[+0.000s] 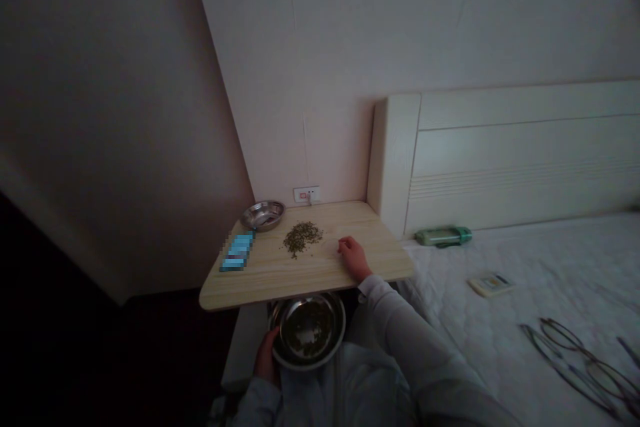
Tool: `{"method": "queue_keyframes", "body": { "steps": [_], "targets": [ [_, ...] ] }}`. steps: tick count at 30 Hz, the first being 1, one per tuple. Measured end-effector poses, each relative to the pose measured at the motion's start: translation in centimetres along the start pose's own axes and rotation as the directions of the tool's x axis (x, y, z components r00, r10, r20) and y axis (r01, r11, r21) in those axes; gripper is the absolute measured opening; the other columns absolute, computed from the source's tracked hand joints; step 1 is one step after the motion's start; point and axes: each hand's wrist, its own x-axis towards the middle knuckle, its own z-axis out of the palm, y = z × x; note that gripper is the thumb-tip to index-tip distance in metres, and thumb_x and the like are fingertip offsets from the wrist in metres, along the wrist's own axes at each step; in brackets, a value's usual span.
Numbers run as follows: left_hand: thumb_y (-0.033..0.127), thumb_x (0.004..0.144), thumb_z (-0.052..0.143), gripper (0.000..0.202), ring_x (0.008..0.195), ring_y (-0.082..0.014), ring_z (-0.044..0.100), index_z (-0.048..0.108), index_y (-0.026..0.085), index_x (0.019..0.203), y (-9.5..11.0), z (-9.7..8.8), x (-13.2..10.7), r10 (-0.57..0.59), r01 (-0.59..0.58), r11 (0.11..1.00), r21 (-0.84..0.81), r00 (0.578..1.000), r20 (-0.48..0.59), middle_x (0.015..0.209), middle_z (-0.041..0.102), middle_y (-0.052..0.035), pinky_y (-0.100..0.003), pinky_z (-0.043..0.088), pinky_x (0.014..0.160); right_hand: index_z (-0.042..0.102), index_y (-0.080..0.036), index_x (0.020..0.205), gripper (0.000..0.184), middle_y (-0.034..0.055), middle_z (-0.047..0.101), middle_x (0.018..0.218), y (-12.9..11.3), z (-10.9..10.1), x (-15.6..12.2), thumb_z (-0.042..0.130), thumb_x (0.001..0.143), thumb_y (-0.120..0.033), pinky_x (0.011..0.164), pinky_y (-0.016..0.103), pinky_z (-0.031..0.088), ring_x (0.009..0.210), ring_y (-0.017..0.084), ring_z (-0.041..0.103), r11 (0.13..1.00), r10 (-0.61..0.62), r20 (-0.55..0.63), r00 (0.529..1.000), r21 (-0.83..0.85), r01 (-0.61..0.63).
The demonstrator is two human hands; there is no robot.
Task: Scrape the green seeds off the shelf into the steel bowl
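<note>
My left hand grips the left rim of a shiny metal bowl, held over my lap under the table's front edge. Dark greenish bits lie inside it, and a second rim shows within the outer one. On the light wooden table, my right hand rests near the right side with its fingers curled together; whatever they may hold is hidden. Left of that hand, a loose patch of small green-brown grains is spread on the tabletop, apart from the fingers.
A smaller metal bowl stands at the table's back left, with a lit phone in front of it. A wall socket sits behind. On the bed lie a green bottle, a small flat pale object and eyeglasses.
</note>
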Motion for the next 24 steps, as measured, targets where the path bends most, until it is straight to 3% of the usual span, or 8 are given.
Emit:
{"method": "queue_keyframes", "body": {
  "steps": [4, 9, 16, 24],
  "targets": [
    [0.02, 0.073, 0.048, 0.016, 0.087, -0.0203, 0.059, 0.06, 0.013, 0.067, -0.2, 0.0, 0.4, -0.079, 0.079, 0.996, -0.044, 0.997, -0.012, 0.064, 0.065, -0.0059, -0.033, 0.044, 0.079, 0.053, -0.016, 0.076, 0.021, 0.0003, 0.056, 0.06, -0.1, 0.0, 0.0, 0.04, 0.066, -0.029, 0.057, 0.024, 0.037, 0.058, 0.013, 0.052, 1.0, 0.002, 0.004, 1.0, -0.001, -0.002],
    [0.015, 0.073, 0.046, 0.015, 0.087, -0.0183, 0.059, 0.06, 0.014, 0.067, 0.0, 0.0, 0.5, -0.035, 0.033, 0.999, -0.026, 0.997, -0.063, 0.067, 0.066, -0.0047, -0.032, 0.044, 0.079, 0.054, -0.015, 0.076, 0.022, 0.0009, 0.056, 0.059, -0.1, 0.0, 0.0, 0.04, 0.067, -0.029, 0.059, 0.024, 0.038, 0.06, 0.013, 0.052, 0.999, -0.01, -0.001, 1.0, -0.034, 0.01],
    [0.019, 0.072, 0.047, 0.014, 0.087, -0.0207, 0.059, 0.06, 0.014, 0.069, -0.2, -0.2, 1.0, -0.107, 0.104, 0.994, -0.031, 0.99, -0.087, 0.07, 0.066, -0.0062, -0.034, 0.045, 0.077, 0.054, -0.016, 0.078, 0.021, 0.0001, 0.055, 0.06, 0.2, 0.1, 0.1, 0.04, 0.068, -0.028, 0.058, 0.023, 0.038, 0.058, 0.013, 0.052, 1.0, -0.007, 0.011, 1.0, -0.008, 0.007],
    [0.016, 0.068, 0.051, 0.012, 0.088, -0.0221, 0.059, 0.061, 0.015, 0.072, -0.4, -1.1, 1.7, -0.018, 0.018, 0.999, 0.026, 0.999, -0.029, 0.07, 0.066, -0.0057, -0.036, 0.044, 0.077, 0.054, -0.015, 0.078, 0.02, 0.0011, 0.056, 0.061, 0.1, 0.2, 0.0, 0.04, 0.07, -0.027, 0.058, 0.023, 0.038, 0.059, 0.013, 0.052, 1.0, -0.015, 0.014, 1.0, -0.014, 0.016]
  ]
}}
